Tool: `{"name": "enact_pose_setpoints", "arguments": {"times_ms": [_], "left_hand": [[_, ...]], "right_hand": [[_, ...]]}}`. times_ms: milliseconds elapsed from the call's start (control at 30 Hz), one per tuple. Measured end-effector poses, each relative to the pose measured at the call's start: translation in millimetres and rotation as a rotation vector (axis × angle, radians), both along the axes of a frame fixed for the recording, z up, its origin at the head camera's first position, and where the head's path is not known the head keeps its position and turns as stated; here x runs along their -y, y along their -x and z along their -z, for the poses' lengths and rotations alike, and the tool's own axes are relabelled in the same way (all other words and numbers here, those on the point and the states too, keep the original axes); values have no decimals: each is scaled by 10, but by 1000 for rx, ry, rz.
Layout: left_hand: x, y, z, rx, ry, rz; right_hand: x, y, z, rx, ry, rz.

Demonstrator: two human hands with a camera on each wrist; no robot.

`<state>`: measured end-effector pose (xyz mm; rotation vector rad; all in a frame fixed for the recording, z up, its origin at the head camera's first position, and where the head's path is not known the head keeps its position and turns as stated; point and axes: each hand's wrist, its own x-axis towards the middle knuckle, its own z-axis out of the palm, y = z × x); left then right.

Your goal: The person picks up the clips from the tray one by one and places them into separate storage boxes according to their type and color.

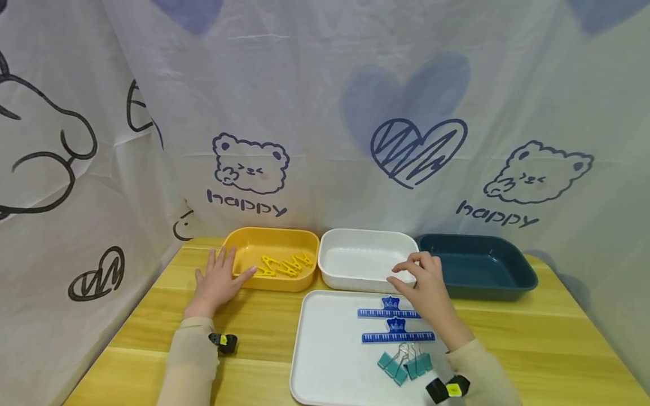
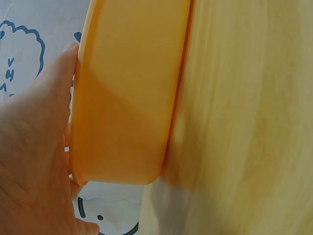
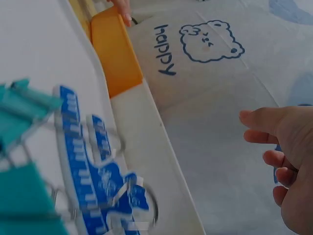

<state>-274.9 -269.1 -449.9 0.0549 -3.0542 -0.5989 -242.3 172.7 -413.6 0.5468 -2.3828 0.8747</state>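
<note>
My left hand [image 1: 217, 286] rests at the left end of the yellow bin [image 1: 276, 283], fingers spread and touching its rim. Inside that bin lie several small yellow clips [image 1: 286, 267]. Over the front right corner of the white bin [image 1: 350, 256] hovers my right hand [image 1: 429, 287], thumb and index apart, the other fingers loosely bent; the right wrist view also shows that hand [image 3: 303, 161] holding nothing. Below it, on a white tray [image 1: 325, 355], are two blue clips [image 1: 398, 338] with piano-key bars and crown-shaped tops, plus teal binder clips [image 1: 393, 369].
A dark teal bin [image 1: 487, 292] stands right of the white one, so three bins line the back of the wooden table [image 1: 259, 332]. Behind them hangs a white printed cloth [image 1: 325, 169]. The tray sits in front of the white bin.
</note>
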Motion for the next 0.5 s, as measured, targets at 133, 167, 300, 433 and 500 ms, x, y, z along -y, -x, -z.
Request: {"name": "enact_pose_setpoints", "arguments": {"times_ms": [133, 167, 300, 433, 500], "left_hand": [[-1, 0, 16, 11, -12, 1], [-2, -1, 18, 14, -14, 0], [-11, -8, 17, 19, -14, -2], [-22, -15, 6, 22, -12, -3], [-26, -22, -4, 22, -12, -3]], "right_hand": [[-161, -51, 41, 43, -23, 4], [-197, -59, 53, 56, -28, 9], [-330, -74, 120, 81, -50, 18], [-445, -76, 209, 109, -102, 22], [-494, -69, 250, 144, -128, 16]]}}
